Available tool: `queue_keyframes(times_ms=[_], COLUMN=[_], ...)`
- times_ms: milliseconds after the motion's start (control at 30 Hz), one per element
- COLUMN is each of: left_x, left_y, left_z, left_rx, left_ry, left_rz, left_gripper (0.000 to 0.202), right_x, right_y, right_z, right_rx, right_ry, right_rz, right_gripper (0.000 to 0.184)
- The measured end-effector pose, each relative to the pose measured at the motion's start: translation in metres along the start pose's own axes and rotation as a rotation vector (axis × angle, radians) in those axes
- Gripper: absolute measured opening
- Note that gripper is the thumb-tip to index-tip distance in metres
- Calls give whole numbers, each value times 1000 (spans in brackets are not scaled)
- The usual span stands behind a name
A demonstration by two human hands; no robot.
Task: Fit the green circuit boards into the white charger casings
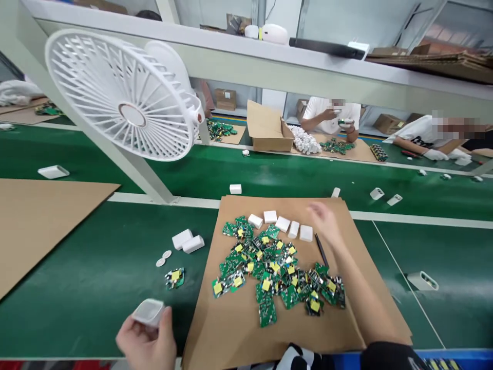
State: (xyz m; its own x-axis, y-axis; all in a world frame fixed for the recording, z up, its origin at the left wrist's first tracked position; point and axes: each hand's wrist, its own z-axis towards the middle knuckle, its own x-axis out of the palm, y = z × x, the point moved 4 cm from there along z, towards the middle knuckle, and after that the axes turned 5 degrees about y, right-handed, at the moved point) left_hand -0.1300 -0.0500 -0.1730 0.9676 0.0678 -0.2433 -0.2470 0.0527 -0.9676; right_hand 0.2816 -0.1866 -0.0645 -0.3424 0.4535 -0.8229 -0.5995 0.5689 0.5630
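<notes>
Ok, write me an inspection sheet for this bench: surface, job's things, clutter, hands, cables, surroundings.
Surface: green belt with a cardboard sheet laid on it.
Job's things: a pile of green circuit boards and a row of white housings on the sheet; a thin dark tool beside the pile.
Clutter: two loose housings, two white discs and a single board on the belt.
Hands: left hand holds a white shell; right hand open, blurred, above the sheet near the row.
Cables: nothing seen.
Surroundings: white fan on a post; two co-workers across the far belt; open carton.
</notes>
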Motion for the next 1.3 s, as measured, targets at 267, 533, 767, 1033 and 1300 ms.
queue_keyframes(times_ms=[267,533,767,1033,1300], left_x=[111,316,342,377,306], left_y=[-125,-169,-167,-173,-194], left_z=[74,142,115,9,-4], left_rx=[316,386,385,302,244], left_ry=[689,1175,1401,1806,1790], left_rz=[125,478,408,315,129], left_gripper=[47,34,37,25,34], right_x=[-53,-40,-18,6,47], right_y=[-134,-124,-107,-28,-14], right_z=[108,124,20,-57,-55], right_rx=[468,199,-223,-384,-334], right_ry=[-180,-11,370,378,489], right_rz=[-246,-278,-215,-257,-406], right_gripper=[41,38,38,30,35])
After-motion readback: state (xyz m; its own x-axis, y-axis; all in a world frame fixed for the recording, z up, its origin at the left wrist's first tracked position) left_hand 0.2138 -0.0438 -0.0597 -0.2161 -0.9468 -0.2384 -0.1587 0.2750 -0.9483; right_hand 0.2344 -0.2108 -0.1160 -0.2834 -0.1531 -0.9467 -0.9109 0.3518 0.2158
